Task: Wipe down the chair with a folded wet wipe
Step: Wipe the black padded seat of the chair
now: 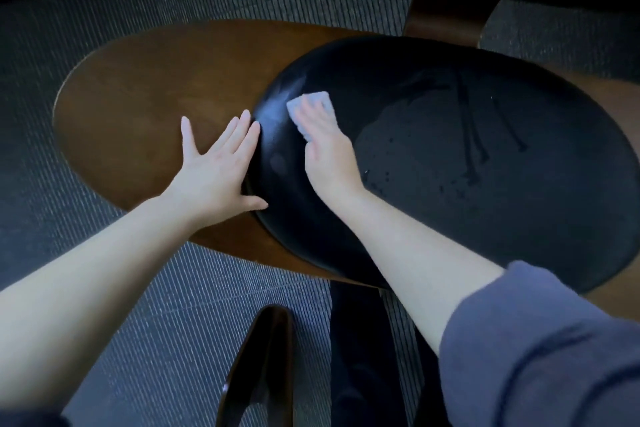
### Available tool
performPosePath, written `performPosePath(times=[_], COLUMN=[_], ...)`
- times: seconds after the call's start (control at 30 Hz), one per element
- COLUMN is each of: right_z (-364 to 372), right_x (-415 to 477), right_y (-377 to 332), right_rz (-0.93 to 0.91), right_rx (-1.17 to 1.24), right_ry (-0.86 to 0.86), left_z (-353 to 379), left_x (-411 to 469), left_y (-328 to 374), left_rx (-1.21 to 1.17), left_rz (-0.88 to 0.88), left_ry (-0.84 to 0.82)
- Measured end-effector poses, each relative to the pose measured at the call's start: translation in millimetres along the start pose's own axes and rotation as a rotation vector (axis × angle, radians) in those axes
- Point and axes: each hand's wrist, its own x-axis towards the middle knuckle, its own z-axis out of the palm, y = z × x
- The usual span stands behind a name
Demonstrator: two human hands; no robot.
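Black seat (pixel 450 166): R hand (pixel 325 152) flat on wipe (pixel 311 102), fingers (pixel 308 114) straight; L hand (pixel 214 170) splayed at seat edge.

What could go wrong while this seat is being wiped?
The right hand presses the wipe with flat fingers, ungripped, so it may slip or unfold. Drips streak the seat and might run onto the wood.

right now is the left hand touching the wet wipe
Apart. The head view shows the left hand flat on the brown wood by the black seat, with a strip of bare seat between it and the wet wipe under the right hand.
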Motion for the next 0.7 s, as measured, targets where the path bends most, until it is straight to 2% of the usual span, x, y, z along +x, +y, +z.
performPosePath(times=[0.13, 0.2, 0.27, 0.3, 0.4, 0.43, 0.5, 0.57, 0.67, 0.7], right_z=[-20.5, -41.0, -56.6, -59.6, -55.5, -50.3, -37.9, -33.2, -50.4, -59.8], right_x=[-87.8, -117.1, -119.9, -112.0, -65.9, -46.9, -23.7, -34.4, -82.0, -99.8], right_y=[9.0, 19.9, 21.5, 21.5, 21.0, 21.0, 27.3, 34.5, 40.7, 45.5], right_rz=[-0.290, -0.291, -0.155, -0.097, 0.029, 0.069, 0.071, -0.003, -0.221, -0.316], right_rx=[-0.012, -0.021, 0.025, 0.074, 0.192, 0.195, 0.049, -0.118, -0.152, -0.190], right_ry=[-0.259, -0.433, -0.539, -0.519, -0.207, -0.165, -0.202, -0.326, -0.394, -0.466], left_z=[6.7, 8.4, 8.2, 9.1, 15.1, 18.5, 23.9, 27.3, 26.3, 24.9], left_x=[-10.5, -11.7, -11.1, -11.0, -14.1, -15.8, -19.4, -20.7, -23.2, -24.3], left_y=[-3.0, 1.5, 8.6, 13.0, 30.1, 36.1, 44.8, 47.8, 50.8, 52.5], left_rx=[0.036, 0.037, 0.022, 0.013, 0.001, -0.002, -0.025, -0.045, -0.022, -0.011], left_rz=[0.011, -0.002, -0.036, -0.048, -0.049, -0.048, -0.067, -0.092, -0.123, -0.130], left_ry=[0.021, 0.030, 0.028, 0.034, 0.058, 0.069, 0.087, 0.100, 0.111, 0.104])
